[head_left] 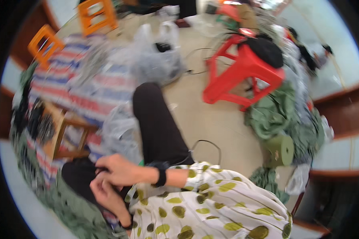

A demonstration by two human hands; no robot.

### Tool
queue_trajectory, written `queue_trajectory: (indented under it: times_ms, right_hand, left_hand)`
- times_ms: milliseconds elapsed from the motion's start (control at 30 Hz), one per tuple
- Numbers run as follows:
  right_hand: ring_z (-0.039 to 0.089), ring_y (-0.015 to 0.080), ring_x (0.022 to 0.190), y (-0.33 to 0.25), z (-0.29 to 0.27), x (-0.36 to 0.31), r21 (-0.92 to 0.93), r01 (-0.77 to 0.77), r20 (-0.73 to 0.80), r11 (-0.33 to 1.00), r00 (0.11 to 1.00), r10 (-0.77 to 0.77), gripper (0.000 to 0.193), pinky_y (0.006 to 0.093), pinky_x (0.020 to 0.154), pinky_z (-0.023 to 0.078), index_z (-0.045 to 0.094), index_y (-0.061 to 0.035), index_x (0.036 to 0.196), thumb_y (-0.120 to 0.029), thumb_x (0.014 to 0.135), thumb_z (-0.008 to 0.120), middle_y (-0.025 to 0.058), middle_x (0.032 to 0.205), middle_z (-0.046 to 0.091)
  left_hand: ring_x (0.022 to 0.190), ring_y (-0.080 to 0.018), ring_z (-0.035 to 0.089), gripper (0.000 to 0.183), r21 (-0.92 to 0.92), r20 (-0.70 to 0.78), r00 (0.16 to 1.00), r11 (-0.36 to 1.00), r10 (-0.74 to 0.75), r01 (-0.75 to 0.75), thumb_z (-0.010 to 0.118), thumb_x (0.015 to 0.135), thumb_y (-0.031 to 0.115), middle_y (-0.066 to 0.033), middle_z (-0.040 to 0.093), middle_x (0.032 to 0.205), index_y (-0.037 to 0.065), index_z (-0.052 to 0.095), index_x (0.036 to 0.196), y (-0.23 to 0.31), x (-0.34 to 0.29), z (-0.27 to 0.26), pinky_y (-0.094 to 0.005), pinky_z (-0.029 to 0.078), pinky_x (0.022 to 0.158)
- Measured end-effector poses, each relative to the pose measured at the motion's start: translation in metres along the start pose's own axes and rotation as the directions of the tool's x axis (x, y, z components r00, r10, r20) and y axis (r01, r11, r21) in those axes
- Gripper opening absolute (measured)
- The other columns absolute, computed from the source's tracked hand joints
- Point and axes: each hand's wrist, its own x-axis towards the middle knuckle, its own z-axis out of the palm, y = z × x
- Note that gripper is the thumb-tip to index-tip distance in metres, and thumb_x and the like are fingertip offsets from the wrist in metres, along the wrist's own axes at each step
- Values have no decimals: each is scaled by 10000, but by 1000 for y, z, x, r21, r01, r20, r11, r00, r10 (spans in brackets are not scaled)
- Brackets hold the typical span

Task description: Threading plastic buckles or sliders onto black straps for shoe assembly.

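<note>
My hands meet low on the left, over my dark-trousered left knee, slightly blurred. My right hand (117,169) reaches across from the right with a black band on its wrist. Its fingers are bent and pressed together around a small dark thing (102,169), too blurred to name. Just below, touching or nearly so, my left hand (105,194) has its fingers curled in toward the same spot. What it grips, if anything, is hidden. Black cloth lies beneath both hands, hard to part from the trousers.
A red plastic stool (243,75) stands at right, a black item on its seat. Green fabric heaps (271,111) and a green roll (279,150) lie below it. Plastic bags (157,57), a wooden stool (60,133), orange stools (97,18) and striped sheeting (68,89) fill the left.
</note>
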Motion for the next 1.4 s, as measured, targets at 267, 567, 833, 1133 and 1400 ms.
queue_trajectory:
  times_ms: [267,567,833,1133,1400]
  right_hand:
    - [505,46,624,2,-3,3,198,-310,-66,930,942,328,170,206,560,408,599,10,857,-147,823,653,-12,682,559]
    - [486,44,692,2,-16,13,75,-325,-64,943,942,330,120,200,614,405,637,-2,904,-101,837,647,-23,783,585]
    - [531,52,731,5,-6,12,20,-276,-7,961,961,276,148,195,645,438,637,-2,931,-124,849,647,1,804,612]
    - [304,16,409,22,-9,2,512,-648,394,564,761,516,321,213,367,192,606,-8,826,-311,917,551,-33,578,485]
    - [372,11,441,21,-4,4,266,-430,37,863,899,437,235,190,398,239,613,-23,759,-233,856,654,-33,572,504]
  left_hand:
    - [602,-82,488,141,80,-49,999,997,-2,6,617,776,-17,-32,514,733,26,538,885,1,11,2,-215,415,551]
    - [641,-58,487,198,-228,85,986,960,-144,160,587,893,170,-2,519,788,27,492,991,-9,10,-9,-186,406,554]
    - [660,-100,548,200,-598,415,866,634,-279,490,575,893,137,-80,594,825,29,461,1017,-7,11,-15,-212,442,580]
    - [677,-93,560,212,-601,259,956,751,-140,273,564,890,97,-80,614,865,27,439,1047,-7,8,-17,-207,460,604]
    - [624,-58,500,162,-447,344,914,818,-217,362,518,923,124,-12,531,719,9,470,1026,-15,3,-11,-188,384,544]
